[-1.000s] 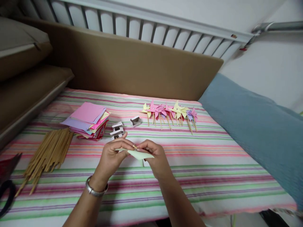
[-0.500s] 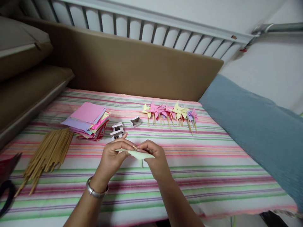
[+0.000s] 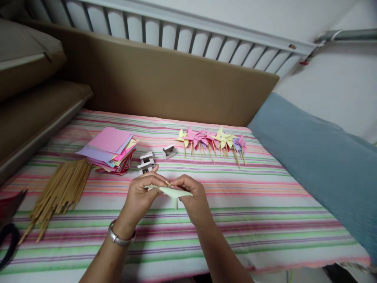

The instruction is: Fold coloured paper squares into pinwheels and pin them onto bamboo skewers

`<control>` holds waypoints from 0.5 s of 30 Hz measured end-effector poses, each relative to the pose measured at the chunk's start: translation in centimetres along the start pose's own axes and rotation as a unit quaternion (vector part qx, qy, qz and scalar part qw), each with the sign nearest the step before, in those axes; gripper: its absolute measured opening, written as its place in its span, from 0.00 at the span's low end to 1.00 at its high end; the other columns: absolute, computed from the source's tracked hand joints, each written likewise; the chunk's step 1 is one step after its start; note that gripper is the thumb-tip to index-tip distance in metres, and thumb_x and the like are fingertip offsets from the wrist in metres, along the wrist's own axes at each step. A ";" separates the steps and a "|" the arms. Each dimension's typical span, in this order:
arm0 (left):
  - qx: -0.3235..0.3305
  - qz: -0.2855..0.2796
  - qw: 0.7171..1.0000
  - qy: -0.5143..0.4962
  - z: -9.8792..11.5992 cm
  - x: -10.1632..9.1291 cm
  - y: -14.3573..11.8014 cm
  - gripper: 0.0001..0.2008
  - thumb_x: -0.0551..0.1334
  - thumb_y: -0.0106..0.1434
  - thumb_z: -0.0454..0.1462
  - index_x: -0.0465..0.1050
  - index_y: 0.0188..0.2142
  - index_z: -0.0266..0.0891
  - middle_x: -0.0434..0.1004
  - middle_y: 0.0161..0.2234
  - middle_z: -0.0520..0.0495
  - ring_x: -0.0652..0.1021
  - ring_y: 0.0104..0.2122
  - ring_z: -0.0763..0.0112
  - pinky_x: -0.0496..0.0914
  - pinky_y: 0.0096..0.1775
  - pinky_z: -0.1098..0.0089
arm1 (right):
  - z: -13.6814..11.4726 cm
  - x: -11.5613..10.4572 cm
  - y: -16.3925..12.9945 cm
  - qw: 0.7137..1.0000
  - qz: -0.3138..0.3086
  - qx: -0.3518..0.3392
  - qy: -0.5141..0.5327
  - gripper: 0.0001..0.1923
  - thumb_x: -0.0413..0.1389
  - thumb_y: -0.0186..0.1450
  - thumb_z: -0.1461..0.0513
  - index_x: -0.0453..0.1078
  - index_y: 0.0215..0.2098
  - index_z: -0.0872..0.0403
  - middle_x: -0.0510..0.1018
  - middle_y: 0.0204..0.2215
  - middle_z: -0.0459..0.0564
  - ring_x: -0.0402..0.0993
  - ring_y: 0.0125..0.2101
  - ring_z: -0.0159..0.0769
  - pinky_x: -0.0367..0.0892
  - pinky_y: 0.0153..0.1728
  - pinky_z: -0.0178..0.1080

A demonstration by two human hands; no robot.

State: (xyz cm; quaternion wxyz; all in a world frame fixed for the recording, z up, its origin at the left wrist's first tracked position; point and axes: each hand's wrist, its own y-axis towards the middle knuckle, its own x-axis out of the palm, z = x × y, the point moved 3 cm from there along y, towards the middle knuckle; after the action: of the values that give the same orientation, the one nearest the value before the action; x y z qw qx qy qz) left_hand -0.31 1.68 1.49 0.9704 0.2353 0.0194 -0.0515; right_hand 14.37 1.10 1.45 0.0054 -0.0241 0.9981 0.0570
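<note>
A pale green paper pinwheel (image 3: 175, 193) is held between my two hands above the striped cloth. My left hand (image 3: 145, 192), with a silver bracelet at its wrist, grips its left side, fingers curled and thumb beneath. On the other side my right hand (image 3: 191, 193) pinches the pinwheel near its middle. The tip of a thin wooden stick (image 3: 168, 183) pokes up between the fingertips; the rest of it is hidden. Small open boxes (image 3: 146, 162) stand just beyond my left hand, their contents hard to make out.
Colored paper squares (image 3: 110, 140) are stacked at the left, with bundled wooden sticks (image 3: 63, 184) nearer me. Scissors (image 3: 10, 239) lie at the left edge. Several finished pinwheels (image 3: 220, 137) lie at the back. A brown board (image 3: 165, 80) stands behind, and blue fabric (image 3: 309, 157) borders the right.
Both hands keep their hold on the pinwheel in nearly the same place. The paper has tilted very slightly; the surroundings stay as they were.
</note>
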 end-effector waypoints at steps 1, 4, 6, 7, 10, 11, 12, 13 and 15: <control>0.000 0.000 1.000 0.002 0.0 0.0 0.0 0.02 0.65 0.54 0.37 0.77 0.26 0.42 0.80 0.28 0.48 0.78 0.30 0.67 0.57 0.56 0.53 | 0.0 0.0 0.0 1.000 0.001 -0.001 -0.001 0.02 0.58 0.52 0.65 0.70 0.22 0.54 0.69 0.20 0.42 0.67 0.23 0.29 0.63 0.26 0.32; 0.002 0.002 1.000 0.007 -0.1 0.0 -0.1 0.03 0.65 0.54 0.37 0.77 0.26 0.42 0.80 0.28 0.48 0.78 0.30 0.67 0.57 0.56 0.52 | 0.1 0.0 0.0 1.000 -0.001 -0.002 -0.005 0.01 0.58 0.52 0.65 0.71 0.22 0.54 0.70 0.21 0.43 0.67 0.24 0.29 0.63 0.26 0.32; 0.002 0.003 1.000 0.009 -0.1 0.0 -0.1 0.02 0.65 0.54 0.37 0.77 0.26 0.42 0.80 0.28 0.48 0.78 0.30 0.67 0.58 0.55 0.52 | 0.1 0.0 0.0 1.000 -0.002 -0.003 -0.006 0.01 0.58 0.52 0.66 0.71 0.23 0.54 0.70 0.21 0.43 0.67 0.24 0.29 0.63 0.26 0.33; 0.001 0.003 1.000 0.010 -0.1 0.0 -0.1 0.02 0.65 0.54 0.37 0.77 0.26 0.42 0.80 0.28 0.48 0.78 0.30 0.67 0.58 0.55 0.52 | 0.1 0.0 0.0 1.000 -0.001 -0.003 -0.005 0.02 0.58 0.52 0.65 0.71 0.22 0.53 0.70 0.21 0.42 0.67 0.24 0.29 0.63 0.26 0.33; -0.002 0.004 1.000 0.014 -0.1 0.0 0.0 0.03 0.65 0.54 0.37 0.77 0.26 0.42 0.80 0.28 0.47 0.78 0.31 0.66 0.60 0.54 0.51 | 0.1 0.0 0.0 1.000 0.003 0.003 -0.004 0.02 0.59 0.52 0.64 0.71 0.22 0.53 0.70 0.21 0.43 0.67 0.24 0.30 0.63 0.26 0.33; -0.001 0.007 1.000 0.014 -0.1 0.0 0.0 0.03 0.65 0.54 0.37 0.77 0.26 0.42 0.80 0.29 0.47 0.78 0.32 0.66 0.60 0.54 0.52 | 0.0 0.0 0.0 1.000 0.004 0.006 -0.003 0.02 0.59 0.52 0.64 0.71 0.22 0.53 0.70 0.20 0.43 0.68 0.24 0.30 0.64 0.26 0.33; 0.003 0.008 1.000 0.012 0.0 0.1 0.1 0.02 0.65 0.54 0.37 0.77 0.26 0.42 0.79 0.29 0.47 0.77 0.33 0.66 0.60 0.55 0.52 | -0.1 0.0 0.0 1.000 0.004 0.007 -0.001 0.02 0.59 0.52 0.64 0.71 0.22 0.53 0.71 0.21 0.43 0.68 0.24 0.30 0.64 0.26 0.33; 0.007 0.010 1.000 0.010 0.0 0.1 0.1 0.02 0.65 0.54 0.36 0.77 0.27 0.42 0.79 0.30 0.47 0.77 0.34 0.66 0.60 0.55 0.53 | -0.2 0.0 0.0 1.000 0.004 0.008 0.001 0.01 0.59 0.52 0.64 0.71 0.23 0.53 0.71 0.21 0.43 0.68 0.24 0.31 0.64 0.27 0.33; 0.013 0.012 1.000 0.006 0.1 0.1 0.1 0.02 0.65 0.54 0.34 0.78 0.27 0.42 0.78 0.31 0.48 0.77 0.35 0.67 0.59 0.56 0.54 | -0.4 0.0 0.0 1.000 0.004 0.007 0.004 0.01 0.58 0.52 0.65 0.71 0.23 0.53 0.72 0.21 0.43 0.69 0.25 0.31 0.64 0.27 0.33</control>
State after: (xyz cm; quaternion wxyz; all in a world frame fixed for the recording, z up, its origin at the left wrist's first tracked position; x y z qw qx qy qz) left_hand -0.22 1.73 1.59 0.9676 0.2488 0.0219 -0.0385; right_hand 14.39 1.11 1.80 0.0009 -0.0207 0.9985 0.0501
